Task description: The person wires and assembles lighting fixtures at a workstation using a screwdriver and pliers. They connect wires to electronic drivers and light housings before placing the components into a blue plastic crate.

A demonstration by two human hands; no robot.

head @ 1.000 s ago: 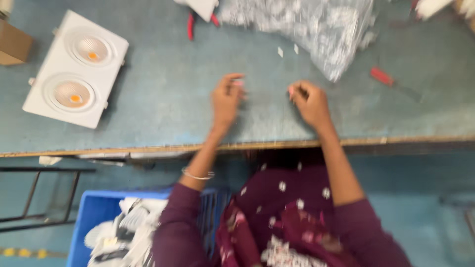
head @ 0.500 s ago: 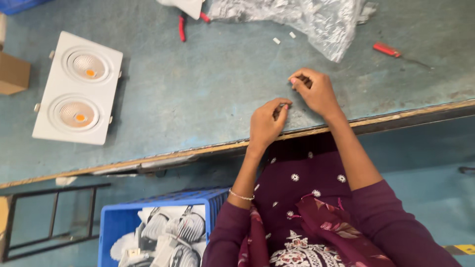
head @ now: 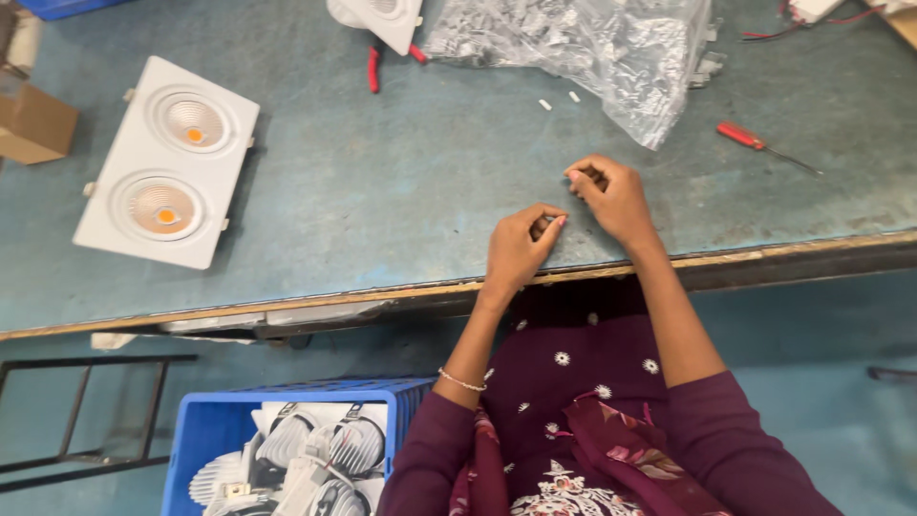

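Two hands rest near the tabletop's (head: 382, 220) front edge. Left hand (head: 516, 250): fingers curled, thumb and fingertips pinched on a small dark part (head: 541, 227), too tiny to identify. Right hand (head: 611, 196): fingers likewise curled around a small dark piece (head: 589, 176), just beside the left. Toward the far edge lies a clear plastic bag of small grey parts (head: 592, 48), with two loose white bits (head: 559, 100) before it. A red-handled screwdriver (head: 759, 145) lies toward the right edge; a white twin downlight fixture (head: 170, 162) lies toward the left edge. Below the tabletop, a blue crate (head: 210, 420) holds more lamp parts.
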